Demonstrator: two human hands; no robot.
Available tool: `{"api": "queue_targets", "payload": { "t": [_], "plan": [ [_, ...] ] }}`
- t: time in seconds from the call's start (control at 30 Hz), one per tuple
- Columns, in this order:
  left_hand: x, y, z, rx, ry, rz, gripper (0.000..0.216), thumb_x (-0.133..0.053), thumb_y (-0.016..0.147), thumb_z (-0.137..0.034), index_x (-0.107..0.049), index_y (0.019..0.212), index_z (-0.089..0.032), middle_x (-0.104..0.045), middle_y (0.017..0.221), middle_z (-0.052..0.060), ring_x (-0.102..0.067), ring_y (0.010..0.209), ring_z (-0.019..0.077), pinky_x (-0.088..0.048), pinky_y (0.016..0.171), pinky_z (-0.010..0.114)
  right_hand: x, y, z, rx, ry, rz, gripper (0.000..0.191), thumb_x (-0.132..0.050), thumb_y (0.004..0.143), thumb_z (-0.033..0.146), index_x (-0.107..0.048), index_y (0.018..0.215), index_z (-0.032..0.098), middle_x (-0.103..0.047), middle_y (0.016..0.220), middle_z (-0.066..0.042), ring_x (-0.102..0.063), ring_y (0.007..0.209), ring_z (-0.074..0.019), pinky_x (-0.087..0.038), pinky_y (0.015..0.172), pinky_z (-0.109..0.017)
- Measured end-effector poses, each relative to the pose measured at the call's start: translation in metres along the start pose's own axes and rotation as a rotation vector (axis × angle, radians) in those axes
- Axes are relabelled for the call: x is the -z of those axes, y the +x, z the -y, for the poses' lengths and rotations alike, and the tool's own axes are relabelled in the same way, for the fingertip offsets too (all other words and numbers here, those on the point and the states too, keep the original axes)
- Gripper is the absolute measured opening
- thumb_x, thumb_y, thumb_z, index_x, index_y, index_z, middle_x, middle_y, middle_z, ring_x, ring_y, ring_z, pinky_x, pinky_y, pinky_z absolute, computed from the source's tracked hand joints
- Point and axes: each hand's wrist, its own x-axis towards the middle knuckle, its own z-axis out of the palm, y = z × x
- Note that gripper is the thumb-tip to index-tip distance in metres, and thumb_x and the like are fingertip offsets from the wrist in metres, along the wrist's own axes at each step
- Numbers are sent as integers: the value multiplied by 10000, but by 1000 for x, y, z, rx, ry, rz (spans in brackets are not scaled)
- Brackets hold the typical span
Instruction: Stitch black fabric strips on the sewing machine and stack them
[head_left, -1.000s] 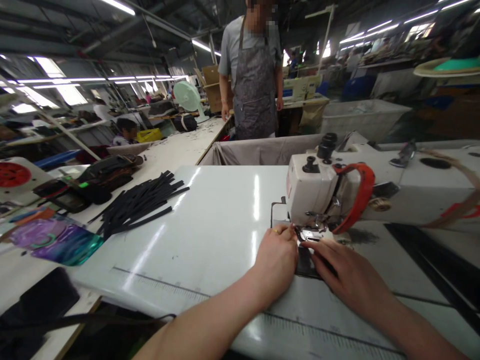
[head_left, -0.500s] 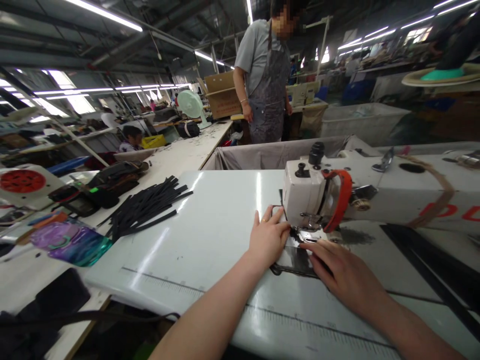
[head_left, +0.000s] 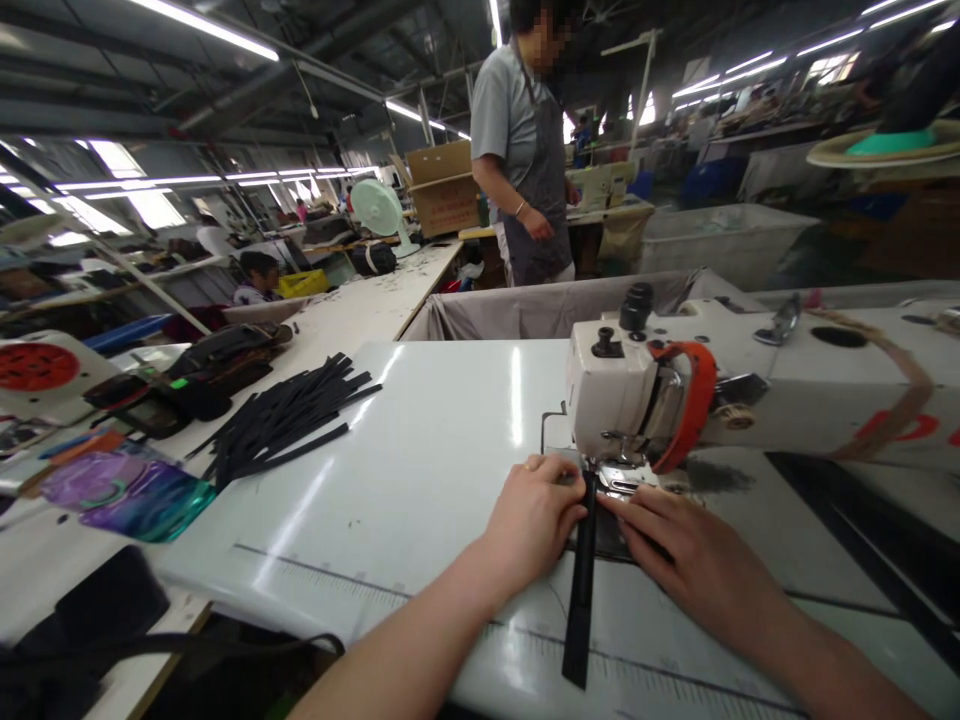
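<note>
My left hand (head_left: 534, 518) lies with curled fingers on the white table (head_left: 420, 450), pinching a long black strap (head_left: 579, 600) at the foot of the white sewing machine (head_left: 645, 385). The strap runs from under the presser foot (head_left: 615, 480) down toward me. My right hand (head_left: 694, 565) rests flat, fingers stretched, on a dark piece of material (head_left: 609, 540) just right of the strap and below the needle.
A pile of black straps (head_left: 289, 415) lies at the table's left. Dark bags (head_left: 217, 365), a purple-teal packet (head_left: 124, 492) and a red-disc device (head_left: 34, 370) sit further left. A person in an apron (head_left: 525, 150) stands behind a grey fabric bin (head_left: 540, 305).
A long black strap now lies under the presser foot, pointing toward me. My left hand's fingers went from spread to curled on it. The person in the apron turned sideways.
</note>
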Motion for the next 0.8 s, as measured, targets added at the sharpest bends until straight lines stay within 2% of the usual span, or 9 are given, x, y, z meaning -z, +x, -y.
{"api": "queue_targets", "payload": {
  "t": [0.1, 0.27, 0.47, 0.8],
  "plan": [
    [-2, 0, 4, -22, -42, 3, 140, -577, 930, -221, -663, 1036, -193, -631, 1261, 23, -541, 1151, 230, -449, 985, 395, -2, -1, -1, -9, -5, 16, 307, -380, 1003, 262, -632, 1162, 191, -688, 1030, -92, -663, 872, -231, -557, 725, -371],
    [-6, 2, -5, 61, -43, 14, 158, -555, 945, -220, -652, 1066, -187, -625, 1289, 15, -538, 1181, 229, -439, 1009, 407, -1, -1, -2, -29, 38, 59, 293, -401, 995, 248, -618, 1186, 201, -689, 1024, -69, -655, 865, -222, -549, 742, -374],
    [-1, 4, -7, 65, -36, 74, 156, -563, 939, -209, -662, 1057, -179, -631, 1282, 27, -542, 1195, 239, -448, 1016, 409, 0, 1, -1, -8, 36, 47, 292, -411, 990, 237, -624, 1182, 182, -693, 990, -65, -654, 822, -211, -544, 709, -357],
    [-10, 3, -8, 66, -33, 26, 165, -548, 949, -211, -653, 1066, -162, -614, 1307, 51, -534, 1222, 224, -429, 1049, 381, 0, -1, -1, -4, 42, 49, 293, -380, 1015, 251, -583, 1220, 199, -678, 961, -67, -637, 804, -211, -526, 697, -357]
  ]
}}
